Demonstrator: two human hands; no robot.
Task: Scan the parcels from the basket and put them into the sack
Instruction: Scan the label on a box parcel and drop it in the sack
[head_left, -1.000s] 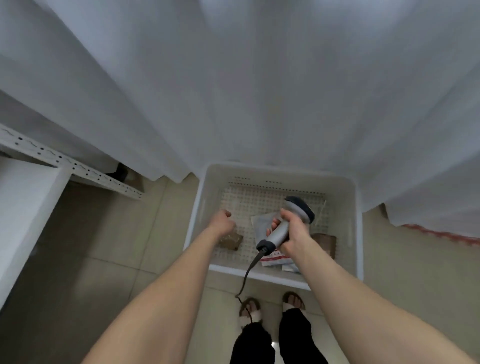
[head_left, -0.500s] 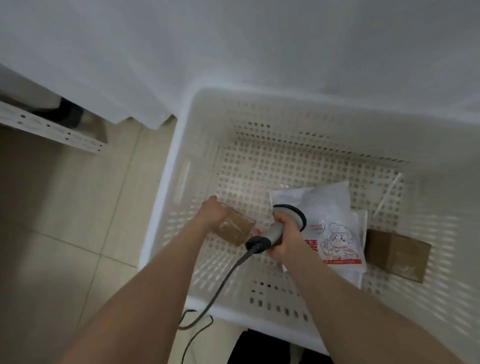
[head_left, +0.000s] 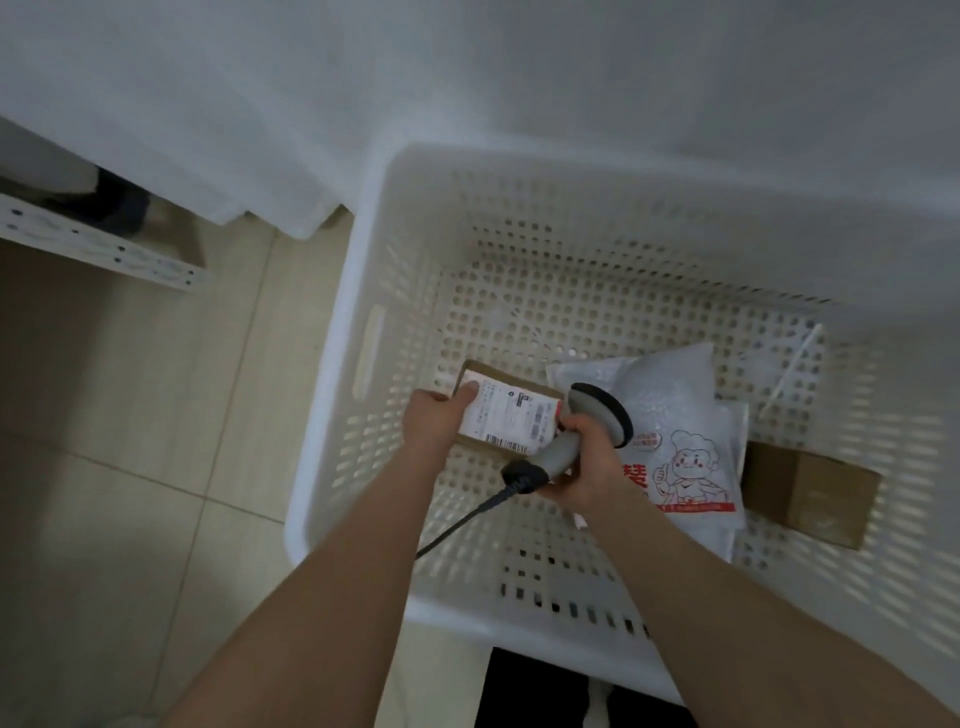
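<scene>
The basket (head_left: 363, 291) is white, its floor and walls dotted with a regular grid of small holes. At centre frame, the small box (head_left: 511, 410) is brown cardboard under a white label with black print and a barcode. The scanner (head_left: 597, 418) is grey with a black rim and black cable. The padded bag (head_left: 680, 410), right of centre, is white with a red cartoon figure and red lettering. The plain box (head_left: 810, 493) at far right is brown. The floor tiles (head_left: 130, 441) at left are beige, and the curtain (head_left: 467, 78) along the top is white.
</scene>
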